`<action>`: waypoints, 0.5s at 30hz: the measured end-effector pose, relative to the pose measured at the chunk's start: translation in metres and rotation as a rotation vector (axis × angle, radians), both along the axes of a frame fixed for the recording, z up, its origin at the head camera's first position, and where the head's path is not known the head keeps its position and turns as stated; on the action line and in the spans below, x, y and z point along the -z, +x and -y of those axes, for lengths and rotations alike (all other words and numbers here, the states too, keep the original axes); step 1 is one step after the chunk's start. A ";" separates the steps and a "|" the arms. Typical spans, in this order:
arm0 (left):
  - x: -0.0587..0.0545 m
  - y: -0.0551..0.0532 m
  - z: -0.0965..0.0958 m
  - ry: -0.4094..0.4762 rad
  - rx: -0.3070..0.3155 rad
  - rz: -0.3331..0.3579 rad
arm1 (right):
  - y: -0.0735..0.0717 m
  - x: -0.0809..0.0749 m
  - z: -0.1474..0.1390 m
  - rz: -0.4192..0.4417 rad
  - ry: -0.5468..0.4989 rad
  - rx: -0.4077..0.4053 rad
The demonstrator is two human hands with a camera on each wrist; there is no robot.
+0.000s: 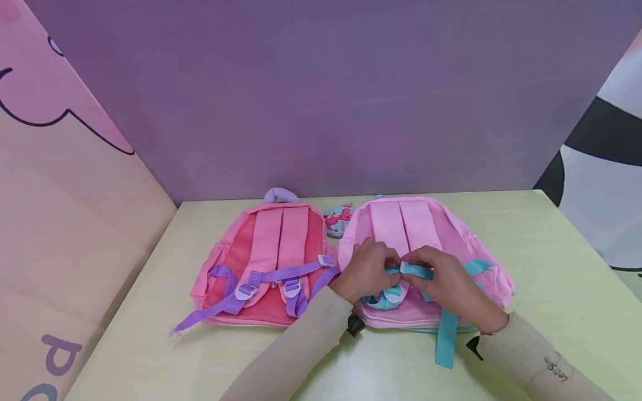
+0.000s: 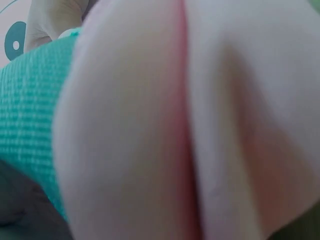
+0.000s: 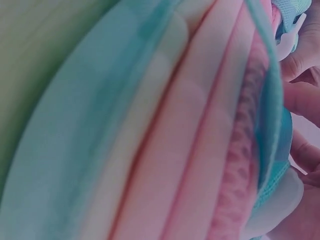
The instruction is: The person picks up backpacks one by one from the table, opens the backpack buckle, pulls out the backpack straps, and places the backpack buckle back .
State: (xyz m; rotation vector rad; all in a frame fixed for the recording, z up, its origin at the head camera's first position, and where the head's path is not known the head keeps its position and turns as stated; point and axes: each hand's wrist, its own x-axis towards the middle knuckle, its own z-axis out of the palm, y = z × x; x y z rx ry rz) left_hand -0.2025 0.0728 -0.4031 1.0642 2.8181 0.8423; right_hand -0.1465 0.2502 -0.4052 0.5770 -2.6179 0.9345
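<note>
A light pink backpack (image 1: pixel 451 234) lies on the table with its shoulder straps facing up. Over its lower middle, both hands meet at a small pale buckle (image 1: pixel 403 268) on a teal webbing strap (image 1: pixel 418 272). My left hand (image 1: pixel 366 270) pinches the strap on the buckle's left side. From the other side, my right hand (image 1: pixel 448 281) pinches the strap close to the buckle. Skin fills most of the left wrist view, beside teal webbing (image 2: pixel 30 105). In the right wrist view, fingers (image 3: pixel 302 100) appear beside a teal strap (image 3: pixel 272 100); the exact fingertip contact is partly hidden.
A coral-pink backpack (image 1: pixel 238 245) with purple straps (image 1: pixel 296 271) lies to the left. Between the bags' tops sits a small teal-and-pink pouch (image 1: pixel 338 220). One loose teal strap end (image 1: pixel 445 345) hangs toward the front. A purple panel (image 1: pixel 326 111) stands behind the table.
</note>
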 end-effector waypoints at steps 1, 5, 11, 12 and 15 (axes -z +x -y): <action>0.000 0.000 0.000 0.000 0.000 0.000 | 0.000 0.000 0.000 -0.004 0.003 0.000; -0.001 0.001 0.000 -0.002 -0.001 -0.005 | -0.001 0.000 -0.002 -0.015 0.021 0.000; -0.001 0.001 0.001 -0.008 -0.011 -0.001 | 0.000 -0.002 -0.003 -0.035 0.054 0.006; -0.001 0.001 0.001 -0.008 -0.012 0.000 | 0.000 -0.002 -0.003 -0.034 0.055 0.007; -0.001 0.001 0.001 -0.007 -0.013 0.000 | 0.001 -0.004 -0.005 -0.027 0.060 0.009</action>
